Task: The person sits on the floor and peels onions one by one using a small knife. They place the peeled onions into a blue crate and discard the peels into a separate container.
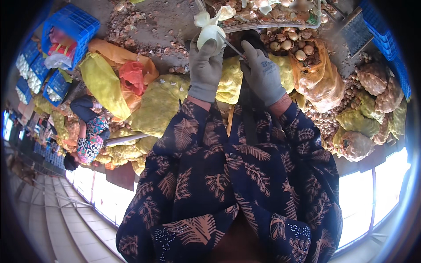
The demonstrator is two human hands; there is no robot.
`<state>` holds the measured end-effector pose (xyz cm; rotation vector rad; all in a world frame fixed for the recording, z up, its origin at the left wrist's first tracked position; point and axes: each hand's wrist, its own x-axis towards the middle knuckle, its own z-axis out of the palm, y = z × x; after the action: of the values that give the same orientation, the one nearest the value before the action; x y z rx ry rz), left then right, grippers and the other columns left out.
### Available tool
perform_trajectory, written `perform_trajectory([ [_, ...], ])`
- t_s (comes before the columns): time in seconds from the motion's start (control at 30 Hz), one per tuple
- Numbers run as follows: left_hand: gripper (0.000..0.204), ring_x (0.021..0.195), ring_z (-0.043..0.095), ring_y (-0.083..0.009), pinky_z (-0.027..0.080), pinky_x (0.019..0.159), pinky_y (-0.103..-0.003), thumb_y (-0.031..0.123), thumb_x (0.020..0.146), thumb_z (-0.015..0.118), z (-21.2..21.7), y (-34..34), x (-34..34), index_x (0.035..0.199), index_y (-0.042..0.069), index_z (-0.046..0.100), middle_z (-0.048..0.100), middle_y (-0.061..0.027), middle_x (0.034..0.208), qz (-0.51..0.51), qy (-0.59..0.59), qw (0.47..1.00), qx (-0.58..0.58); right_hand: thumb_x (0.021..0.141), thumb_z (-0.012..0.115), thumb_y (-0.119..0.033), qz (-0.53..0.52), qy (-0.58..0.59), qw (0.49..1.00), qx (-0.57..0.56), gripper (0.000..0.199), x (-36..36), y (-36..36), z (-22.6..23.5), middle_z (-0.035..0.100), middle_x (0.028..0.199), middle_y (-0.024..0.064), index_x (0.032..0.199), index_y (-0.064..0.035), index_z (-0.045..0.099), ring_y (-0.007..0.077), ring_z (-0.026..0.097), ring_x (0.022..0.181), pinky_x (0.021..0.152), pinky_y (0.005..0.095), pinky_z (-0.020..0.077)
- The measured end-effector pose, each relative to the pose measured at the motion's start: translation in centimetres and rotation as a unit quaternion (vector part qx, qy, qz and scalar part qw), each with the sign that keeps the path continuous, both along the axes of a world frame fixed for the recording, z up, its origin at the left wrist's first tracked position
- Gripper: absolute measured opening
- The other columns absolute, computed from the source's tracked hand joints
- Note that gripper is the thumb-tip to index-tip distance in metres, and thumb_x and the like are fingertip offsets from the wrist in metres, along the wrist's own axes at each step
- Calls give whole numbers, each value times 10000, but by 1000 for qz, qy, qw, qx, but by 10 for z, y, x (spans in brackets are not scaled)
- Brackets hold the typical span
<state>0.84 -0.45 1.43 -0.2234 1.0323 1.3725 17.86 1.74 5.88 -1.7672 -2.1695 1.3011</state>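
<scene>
My left hand (204,66), in a grey glove, is closed around a peeled white onion (208,37) at the top centre. A pale loosened layer (202,18) sticks up from the onion's far side. My right hand (265,75), gloved too, grips a small knife (232,46). Its thin blade points up and left, with the tip at the onion's right side. Most of the knife's handle is hidden inside my right glove.
Beyond my hands stands a wire-rimmed basket (280,26) of onions and skins. An orange mesh sack (322,83) of onions lies right, yellow sacks (160,103) left. Blue crates (81,24) stand far left, near another person (93,133). Onion skins litter the floor (153,26).
</scene>
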Motion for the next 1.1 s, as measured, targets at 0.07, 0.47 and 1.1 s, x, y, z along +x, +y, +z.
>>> perform_trajectory([
  [0.07, 540, 1195, 606, -254, 506, 1050, -411, 84, 873, 709, 3, 0, 4, 1362, 4, 493, 589, -127, 1325, -14, 37, 999, 12, 875, 699, -138, -13, 17, 1000, 4, 519, 2, -2, -6, 660, 964, 117, 1359, -103, 513, 311, 670, 815, 670, 387, 543],
  [0.47, 573, 1221, 577, -313, 441, 1095, -498, 77, 845, 688, -21, -4, -11, 1369, -11, 473, 582, -165, 1311, -49, -59, 997, 15, 965, 597, -186, -102, 116, 967, -205, 236, 19, 18, -1, 673, 831, 95, 1119, -8, 619, 142, 644, 662, 617, 309, 520],
  [1.1, 796, 1135, 614, -188, 507, 997, -320, -1, 716, 788, 43, 5, -24, 1430, -1, 436, 579, -94, 1280, -278, -22, 960, 25, 927, 651, -45, -392, 294, 825, -281, 206, -22, 36, 2, 610, 750, -27, 1123, 8, 613, 21, 508, 539, 458, 184, 404],
])
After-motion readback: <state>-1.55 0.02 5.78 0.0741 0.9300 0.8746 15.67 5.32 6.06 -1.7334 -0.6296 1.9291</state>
